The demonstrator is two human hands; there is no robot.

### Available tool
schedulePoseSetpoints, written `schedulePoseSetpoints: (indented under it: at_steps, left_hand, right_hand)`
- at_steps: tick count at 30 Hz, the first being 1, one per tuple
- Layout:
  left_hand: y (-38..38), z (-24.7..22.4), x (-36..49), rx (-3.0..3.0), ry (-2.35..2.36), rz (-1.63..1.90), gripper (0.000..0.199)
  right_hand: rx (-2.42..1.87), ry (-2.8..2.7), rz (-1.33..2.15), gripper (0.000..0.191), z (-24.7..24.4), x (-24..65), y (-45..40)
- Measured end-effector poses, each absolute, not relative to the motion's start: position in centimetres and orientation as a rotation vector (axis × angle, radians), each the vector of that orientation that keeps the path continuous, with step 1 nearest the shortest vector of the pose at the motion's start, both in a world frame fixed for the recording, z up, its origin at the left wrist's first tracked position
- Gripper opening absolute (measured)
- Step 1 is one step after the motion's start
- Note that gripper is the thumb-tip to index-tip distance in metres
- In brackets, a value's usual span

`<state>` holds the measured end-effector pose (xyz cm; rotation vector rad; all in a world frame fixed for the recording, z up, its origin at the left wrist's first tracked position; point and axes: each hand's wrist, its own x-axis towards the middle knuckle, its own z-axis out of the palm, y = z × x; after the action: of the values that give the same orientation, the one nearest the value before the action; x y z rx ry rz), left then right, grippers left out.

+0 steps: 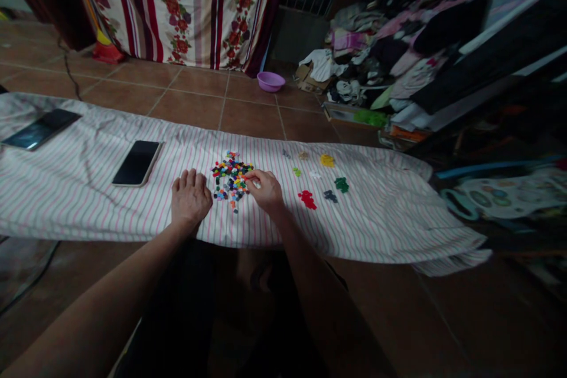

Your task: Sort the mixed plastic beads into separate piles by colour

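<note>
A mixed pile of small coloured pieces (230,177) lies on the striped cloth (381,218) before me. My right hand (266,190) is at the pile's right edge, thumb and forefinger pinched together; whatever is between them is too small to make out. Palm down on the cloth, my left hand (191,195) rests just left of the pile with its fingers stretched out. To the right lie little single-colour groups: red pieces (307,199), dark grey pieces (330,195), green pieces (341,184), yellow pieces (326,160), lime pieces (296,172), white pieces (315,175) and tan pieces (303,155).
A phone (137,163) lies left of my left hand, and a larger dark-screened device (42,129) sits at the far left. On the tiled floor beyond stands a purple basin (270,81). Heaped clothes (381,41) fill the back right, and a patterned curtain (195,6) hangs behind.
</note>
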<state>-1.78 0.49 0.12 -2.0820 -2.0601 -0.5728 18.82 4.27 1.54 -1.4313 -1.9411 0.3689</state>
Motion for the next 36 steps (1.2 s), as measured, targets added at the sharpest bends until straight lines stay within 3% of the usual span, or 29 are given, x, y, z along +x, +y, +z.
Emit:
schedulePoseSetpoints:
  at_steps: [12,22,36]
  left_hand:
    - [0.6,-0.2,-1.9,-2.066,-2.043,-0.558,0.034]
    - [0.6,-0.1,-1.9,-2.077,-2.038,-0.580,0.034]
    - [0.6,0.0,-1.9,-2.079,-2.042,-0.558,0.034]
  right_hand:
    - [-1.582,-1.686,0.310,0.020,3.4,27.9,3.4]
    - [-1.823,-1.532,0.321,0.030,1.7,35.1,1.1]
    - [-2.210,-1.658,0.262,0.028,1.9,35.3,0.5]
